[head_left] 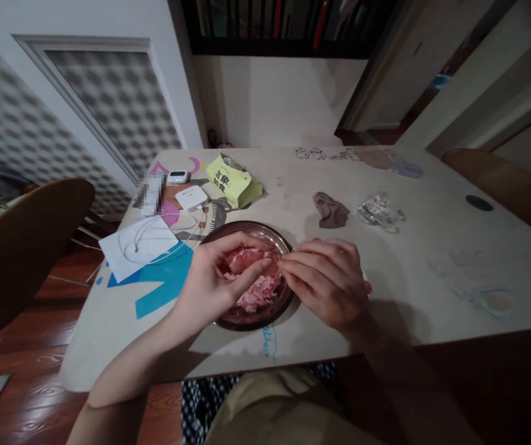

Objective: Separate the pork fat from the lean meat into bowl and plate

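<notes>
Two bare hands: both forward over the near part of the table, at and above a metal bowl.
Left hand: reaches over the bowl's left side, thumb and index finger arched apart around a reddish lump; whether it grips the lump or merely frames it, cannot tell.
Right hand: at the bowl's right rim, fingers bent and tips drawn together close to the left thumb; whether anything is pinched between them, cannot tell.
Bowl contents: pink shreds heaped below the left thumb, with the reddish lump just behind them, inside the rim.
Beside right hand: a red item, mostly hidden by the hand; identity not determinable.
Beyond bowl, right: a crumpled grey-brown cloth; to its right, apart from it, a clear plastic item.
Beyond bowl, left: an upright yellow-green packet; left of it, a flat white device and a small device with a dark screen.
Left part of table: a white sheet, overlapping a blue shape on the tabletop.
Seating: wooden chair backs at left and far right.
</notes>
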`<state>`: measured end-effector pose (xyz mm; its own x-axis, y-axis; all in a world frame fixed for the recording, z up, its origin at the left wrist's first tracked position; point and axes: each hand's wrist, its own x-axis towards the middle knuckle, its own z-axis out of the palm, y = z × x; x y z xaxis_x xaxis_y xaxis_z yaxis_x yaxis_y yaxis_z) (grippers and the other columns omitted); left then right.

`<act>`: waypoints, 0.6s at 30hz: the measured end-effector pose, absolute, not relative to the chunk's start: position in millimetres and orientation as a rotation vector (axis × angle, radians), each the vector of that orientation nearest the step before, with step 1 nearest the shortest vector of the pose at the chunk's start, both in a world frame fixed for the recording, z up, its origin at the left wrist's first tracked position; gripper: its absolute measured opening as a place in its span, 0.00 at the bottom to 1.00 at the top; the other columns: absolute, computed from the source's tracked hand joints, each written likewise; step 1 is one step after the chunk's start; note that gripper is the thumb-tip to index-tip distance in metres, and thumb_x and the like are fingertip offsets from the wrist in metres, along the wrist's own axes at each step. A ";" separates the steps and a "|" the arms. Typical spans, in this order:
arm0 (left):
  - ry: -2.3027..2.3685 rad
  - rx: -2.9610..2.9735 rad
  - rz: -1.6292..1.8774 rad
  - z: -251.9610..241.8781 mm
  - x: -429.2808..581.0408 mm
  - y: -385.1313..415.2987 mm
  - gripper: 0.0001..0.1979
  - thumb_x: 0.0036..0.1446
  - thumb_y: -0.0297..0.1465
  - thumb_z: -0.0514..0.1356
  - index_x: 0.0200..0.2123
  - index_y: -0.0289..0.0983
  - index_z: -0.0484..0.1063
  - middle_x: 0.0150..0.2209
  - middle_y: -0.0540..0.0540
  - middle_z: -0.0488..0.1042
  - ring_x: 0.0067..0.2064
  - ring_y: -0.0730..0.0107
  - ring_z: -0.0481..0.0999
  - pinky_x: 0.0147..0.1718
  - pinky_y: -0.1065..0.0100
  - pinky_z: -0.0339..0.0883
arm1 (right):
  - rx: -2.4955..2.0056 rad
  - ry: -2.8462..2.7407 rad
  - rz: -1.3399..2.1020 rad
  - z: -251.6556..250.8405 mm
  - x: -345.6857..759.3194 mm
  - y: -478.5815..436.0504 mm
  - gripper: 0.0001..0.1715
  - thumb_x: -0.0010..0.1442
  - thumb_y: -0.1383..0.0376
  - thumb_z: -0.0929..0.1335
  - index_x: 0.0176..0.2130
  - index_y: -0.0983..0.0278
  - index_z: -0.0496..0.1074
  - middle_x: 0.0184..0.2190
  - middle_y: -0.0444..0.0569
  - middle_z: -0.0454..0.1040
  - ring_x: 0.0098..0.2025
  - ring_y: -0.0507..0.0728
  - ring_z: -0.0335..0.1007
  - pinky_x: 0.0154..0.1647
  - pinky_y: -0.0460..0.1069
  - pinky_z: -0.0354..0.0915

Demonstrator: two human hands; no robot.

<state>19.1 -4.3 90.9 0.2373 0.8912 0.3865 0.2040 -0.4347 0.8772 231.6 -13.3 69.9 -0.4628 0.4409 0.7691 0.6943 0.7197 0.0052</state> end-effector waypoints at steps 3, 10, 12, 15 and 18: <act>1.021 1.879 1.214 90.0 18.3 -6.0 0.06 0.60 0.30 0.67 0.41 0.40 0.81 0.41 0.44 0.84 0.43 0.62 0.83 0.45 0.64 0.78 | -0.860 -2.157 -0.434 69.9 231.6 -14.0 0.08 0.66 0.69 0.69 0.45 0.59 0.75 0.41 0.41 0.84 0.46 0.54 0.77 0.55 0.55 0.65; 1.031 1.952 1.169 97.3 16.7 -12.7 0.06 0.61 0.30 0.67 0.42 0.39 0.80 0.43 0.45 0.83 0.44 0.64 0.83 0.47 0.66 0.75 | -0.748 -2.180 -0.545 61.5 238.8 -21.8 0.16 0.69 0.72 0.64 0.51 0.62 0.76 0.49 0.44 0.83 0.54 0.53 0.75 0.58 0.54 0.65; 1.027 1.982 1.170 99.2 15.9 -14.8 0.07 0.61 0.29 0.67 0.43 0.38 0.79 0.43 0.45 0.83 0.45 0.66 0.82 0.48 0.67 0.75 | -0.754 -2.195 -0.584 61.2 239.8 -24.4 0.16 0.69 0.72 0.64 0.52 0.63 0.76 0.50 0.44 0.82 0.54 0.53 0.74 0.58 0.54 0.65; 1.005 2.055 1.182 99.6 14.6 -17.0 0.07 0.60 0.27 0.67 0.43 0.38 0.79 0.42 0.46 0.83 0.44 0.67 0.82 0.46 0.69 0.74 | -0.727 -2.221 -0.650 63.4 239.6 -26.4 0.16 0.70 0.72 0.63 0.51 0.63 0.77 0.50 0.45 0.82 0.55 0.53 0.73 0.58 0.54 0.65; 0.966 2.111 1.180 98.1 13.9 -18.0 0.07 0.60 0.25 0.66 0.43 0.38 0.78 0.43 0.46 0.83 0.44 0.70 0.82 0.45 0.70 0.74 | -0.721 -2.209 -0.701 67.7 238.7 -27.4 0.15 0.69 0.71 0.64 0.51 0.64 0.77 0.51 0.47 0.82 0.57 0.54 0.71 0.58 0.54 0.66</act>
